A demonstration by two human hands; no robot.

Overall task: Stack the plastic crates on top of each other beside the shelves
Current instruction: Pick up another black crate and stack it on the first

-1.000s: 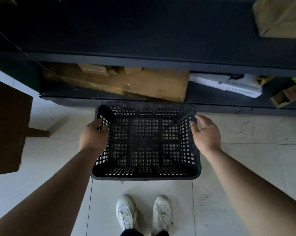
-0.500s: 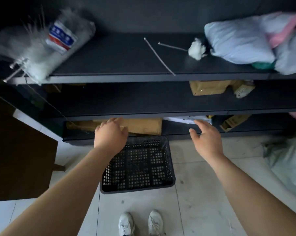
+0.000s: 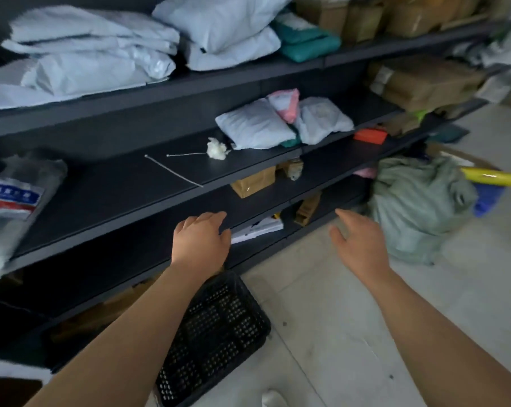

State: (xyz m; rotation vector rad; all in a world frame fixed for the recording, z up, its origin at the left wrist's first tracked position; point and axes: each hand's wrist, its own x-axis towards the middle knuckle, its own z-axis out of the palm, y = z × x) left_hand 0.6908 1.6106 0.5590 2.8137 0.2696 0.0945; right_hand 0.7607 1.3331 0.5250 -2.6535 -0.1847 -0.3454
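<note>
The black crate point(image 3: 219, 333) sits open side up on the floor point(image 3: 351, 318), long axis running diagonally toward the shelves point(image 3: 131, 183). The left hand point(image 3: 200, 242) and the right hand point(image 3: 358, 242) hover with loose fingers, holding nothing.

You face dark shelves point(image 3: 116, 186) standing on a pale tiled floor point(image 3: 322, 295).
Your light is dim; the shelves run off to your right in several tiers; a grey-green sack point(image 3: 418, 207) slumps on the floor near their foot.
</note>
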